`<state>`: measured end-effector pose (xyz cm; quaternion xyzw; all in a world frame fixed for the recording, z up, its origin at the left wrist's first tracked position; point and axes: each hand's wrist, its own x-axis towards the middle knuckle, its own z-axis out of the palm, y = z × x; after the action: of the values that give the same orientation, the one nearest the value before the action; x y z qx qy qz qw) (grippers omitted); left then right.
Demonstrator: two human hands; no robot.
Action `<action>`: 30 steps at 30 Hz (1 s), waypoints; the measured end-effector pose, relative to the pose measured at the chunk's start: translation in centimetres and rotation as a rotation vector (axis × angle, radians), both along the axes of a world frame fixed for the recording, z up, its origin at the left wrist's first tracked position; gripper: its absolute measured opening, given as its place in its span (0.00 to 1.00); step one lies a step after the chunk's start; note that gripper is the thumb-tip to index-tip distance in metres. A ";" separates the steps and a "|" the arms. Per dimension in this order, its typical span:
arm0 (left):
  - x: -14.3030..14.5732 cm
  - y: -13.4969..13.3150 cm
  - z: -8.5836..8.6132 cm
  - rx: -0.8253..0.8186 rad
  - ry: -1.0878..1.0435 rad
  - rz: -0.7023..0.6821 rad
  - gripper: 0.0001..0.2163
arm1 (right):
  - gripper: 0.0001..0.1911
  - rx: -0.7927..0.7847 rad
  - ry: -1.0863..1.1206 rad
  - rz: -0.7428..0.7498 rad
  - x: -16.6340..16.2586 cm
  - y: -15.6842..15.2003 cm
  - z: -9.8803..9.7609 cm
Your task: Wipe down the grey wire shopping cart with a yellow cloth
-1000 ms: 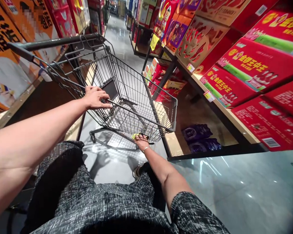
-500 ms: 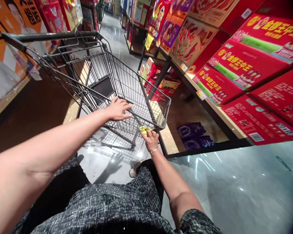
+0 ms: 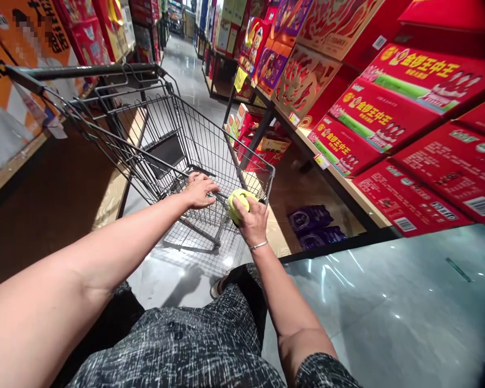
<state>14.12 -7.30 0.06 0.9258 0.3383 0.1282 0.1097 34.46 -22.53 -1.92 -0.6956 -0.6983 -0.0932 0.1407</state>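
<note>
A black wire shopping cart stands before me, its front end towards me. My left hand lies over the near top rim of the basket with fingers loosely spread; the fingertips show, not wrapped round the wire. To its right, my right hand is closed on a crumpled yellow-green cloth. The cloth is against the rim near the basket's front right corner, where the fingers and cloth cover part of the frame.
On the right, stacked red cartons fill a shelf, with purple packs on the level below. Orange boxes line the left shelf. A tiled aisle runs ahead between shelves, and shiny floor lies at right.
My right hand has moved up slightly along the cart's front corner, and more of the cloth shows. My left hand has shifted a little right and down, with fingers less spread.
</note>
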 end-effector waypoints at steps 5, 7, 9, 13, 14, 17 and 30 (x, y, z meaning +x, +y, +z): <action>0.0 -0.3 -0.1 -0.035 -0.055 -0.016 0.11 | 0.32 -0.131 0.063 0.057 4.0 0.8 1.7; 0.0 -0.7 0.0 -0.042 -0.075 -0.013 0.10 | 0.32 -0.179 0.161 0.129 5.3 0.5 2.0; 0.0 -1.2 -0.1 -0.047 -0.097 -0.026 0.10 | 0.33 -0.231 0.252 0.168 6.0 -0.1 2.4; -0.6 -2.1 -0.4 -0.051 -0.158 -0.076 0.13 | 0.33 -0.240 0.298 0.122 5.3 -1.7 2.9; -0.9 -2.1 -0.5 -0.049 -0.175 -0.083 0.15 | 0.33 -0.225 0.294 0.107 4.7 -2.1 3.0; -2.0 -1.6 -0.6 -0.036 -0.213 -0.088 0.19 | 0.32 -0.182 0.284 0.076 2.3 -3.2 2.6; -7.2 -1.3 -0.4 -0.027 -0.221 0.003 0.13 | 0.37 0.322 0.282 -0.144 0.9 -4.0 6.3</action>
<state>6.88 -8.61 -0.37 0.9039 0.3272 0.2253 0.1588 35.36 -26.52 4.39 -0.7182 -0.5965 -0.1153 0.3391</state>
